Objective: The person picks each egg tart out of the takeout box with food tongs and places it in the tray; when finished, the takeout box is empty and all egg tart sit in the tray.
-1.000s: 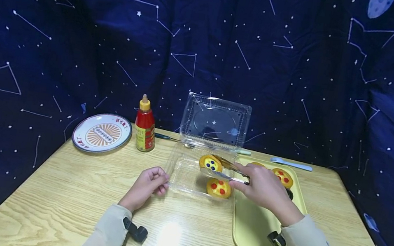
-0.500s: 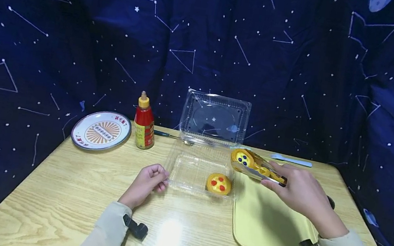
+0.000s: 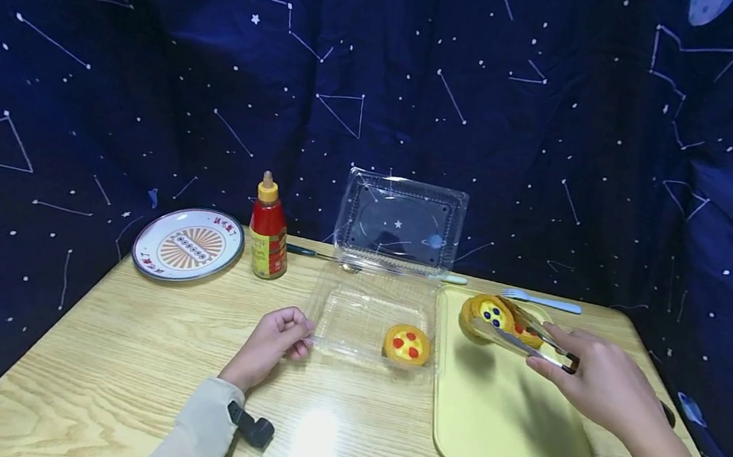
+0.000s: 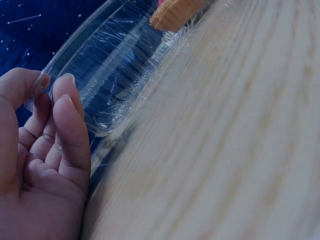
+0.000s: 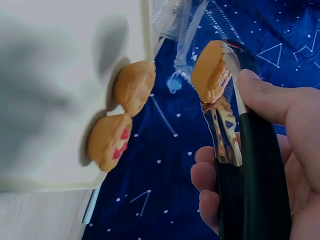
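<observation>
My right hand (image 3: 612, 392) grips black-handled metal tongs (image 5: 265, 175), whose tips pinch a tart with blue berries (image 3: 475, 316) above the far part of a yellow tray (image 3: 507, 425). The tart's shadow falls on the tray. Two other tarts lie at that end, a plain-looking one (image 5: 135, 87) and a red-topped one (image 5: 109, 142). My left hand (image 3: 275, 344) pinches the near left rim of a clear plastic box (image 4: 110, 75) between thumb and fingers. One red-topped tart (image 3: 407, 344) sits in the box's near right corner. The box's lid (image 3: 402, 225) stands up behind.
A red sauce bottle (image 3: 270, 239) with a yellow cap stands left of the box. Farther left is a patterned plate (image 3: 189, 245). A light blue fork (image 3: 544, 302) lies behind the tray, and a dark-handled utensil (image 3: 304, 251) lies near the back edge.
The tongs and the blue-berry tart have moved right, from over the box to over the tray. My left hand stays on the box's rim.
</observation>
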Tool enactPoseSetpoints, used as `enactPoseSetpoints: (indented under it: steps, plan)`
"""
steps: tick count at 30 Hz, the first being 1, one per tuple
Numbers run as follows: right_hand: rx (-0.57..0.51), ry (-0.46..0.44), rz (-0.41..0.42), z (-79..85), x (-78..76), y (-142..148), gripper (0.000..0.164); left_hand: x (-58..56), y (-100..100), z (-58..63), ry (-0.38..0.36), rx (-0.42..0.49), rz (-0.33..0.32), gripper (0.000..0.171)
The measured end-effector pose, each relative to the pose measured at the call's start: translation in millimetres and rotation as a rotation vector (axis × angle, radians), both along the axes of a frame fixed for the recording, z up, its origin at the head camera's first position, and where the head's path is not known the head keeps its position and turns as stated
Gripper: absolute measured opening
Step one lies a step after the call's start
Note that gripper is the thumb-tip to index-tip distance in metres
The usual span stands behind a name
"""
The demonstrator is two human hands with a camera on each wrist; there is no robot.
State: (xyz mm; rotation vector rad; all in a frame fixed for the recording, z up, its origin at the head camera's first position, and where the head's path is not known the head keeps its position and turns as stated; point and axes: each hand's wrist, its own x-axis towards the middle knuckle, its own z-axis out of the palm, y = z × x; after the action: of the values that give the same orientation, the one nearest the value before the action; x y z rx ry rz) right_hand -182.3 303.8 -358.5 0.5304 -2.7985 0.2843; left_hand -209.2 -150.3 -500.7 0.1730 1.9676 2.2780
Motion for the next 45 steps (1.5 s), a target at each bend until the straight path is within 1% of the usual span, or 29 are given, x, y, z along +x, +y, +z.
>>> enactPoseSetpoints:
  steps: [3,6,10,18,29,34,38,45]
  plan:
    - [0.021,-0.006,0.006,-5.4,2.8,6.3,0.066,-0.4,0.4,-0.9,-0.002,-0.001,0.005,0.024]
    - [0.038,-0.022,0.001,-12.0,5.5,9.5,0.066,-0.2,0.0,-1.7,-0.005,-0.007,0.012,0.022]
    - [0.064,-0.059,-0.008,-19.9,9.1,11.0,0.067,0.2,-0.4,-1.6,-0.006,-0.013,0.014,0.019]
    - [0.1,-0.132,0.0,-33.7,12.9,8.7,0.066,0.7,-1.4,0.3,-0.004,-0.011,0.014,0.02]
    - [0.135,-0.139,0.005,-41.3,12.8,7.7,0.066,-0.6,0.6,-0.6,0.001,-0.014,0.004,0.022]
    - [0.106,-0.163,-0.006,-45.2,14.9,8.2,0.072,-0.4,1.1,-1.2,0.001,-0.02,-0.001,0.022]
    - [0.097,-0.178,-0.017,-40.1,18.8,8.9,0.076,-0.4,1.4,-2.2,-0.003,-0.012,-0.007,0.02]
    - [0.094,-0.141,-0.034,-14.1,21.5,2.8,0.077,-1.4,1.0,-2.8,-0.002,-0.008,0.0,0.017]
